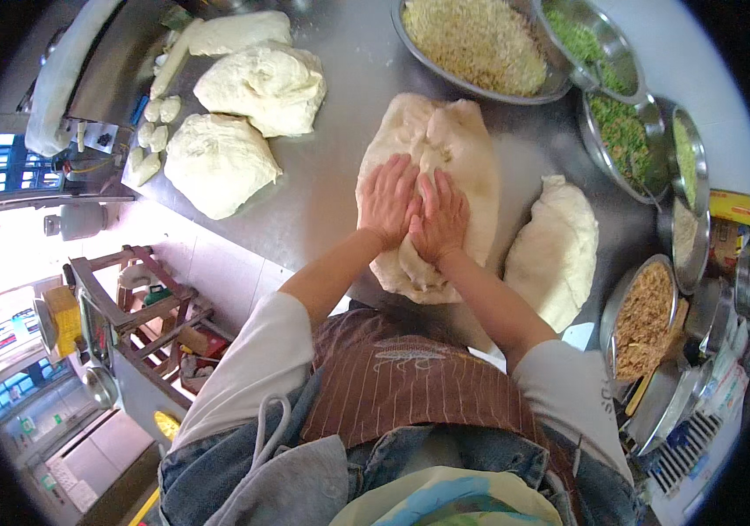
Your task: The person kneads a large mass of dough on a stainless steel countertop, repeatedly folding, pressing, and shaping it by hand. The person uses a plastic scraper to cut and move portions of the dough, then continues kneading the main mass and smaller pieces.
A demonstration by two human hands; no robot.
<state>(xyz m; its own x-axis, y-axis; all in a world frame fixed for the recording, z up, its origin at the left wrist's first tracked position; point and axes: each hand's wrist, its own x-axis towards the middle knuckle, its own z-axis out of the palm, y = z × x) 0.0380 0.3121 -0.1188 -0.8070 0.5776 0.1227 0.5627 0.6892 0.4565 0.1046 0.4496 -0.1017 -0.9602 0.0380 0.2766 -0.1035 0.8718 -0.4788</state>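
Note:
A large piece of dough (474, 151) lies in front of me on a metal worktop (329, 164), with a crease running down its middle. My left hand (389, 200) lies flat on the dough, left of the crease. My right hand (442, 214) rests on it just beside, palm down, the two hands touching near the thumbs. Neither holds anything. To the right is a smaller oblong of dough (556, 256). Two big lumps of dough, one nearer (217, 164) and one farther (263, 85), sit at the left, with small dough pieces (158, 137) along the edge.
A metal basin of chopped filling (480, 46) stands at the back. Metal bowls of chopped greens (582, 46), mixed green filling (618, 138) and brown filling (645, 315) line the right side. A rolled dough strip (174, 59) lies back left. Beyond the worktop's left edge stands a wooden frame (151, 315).

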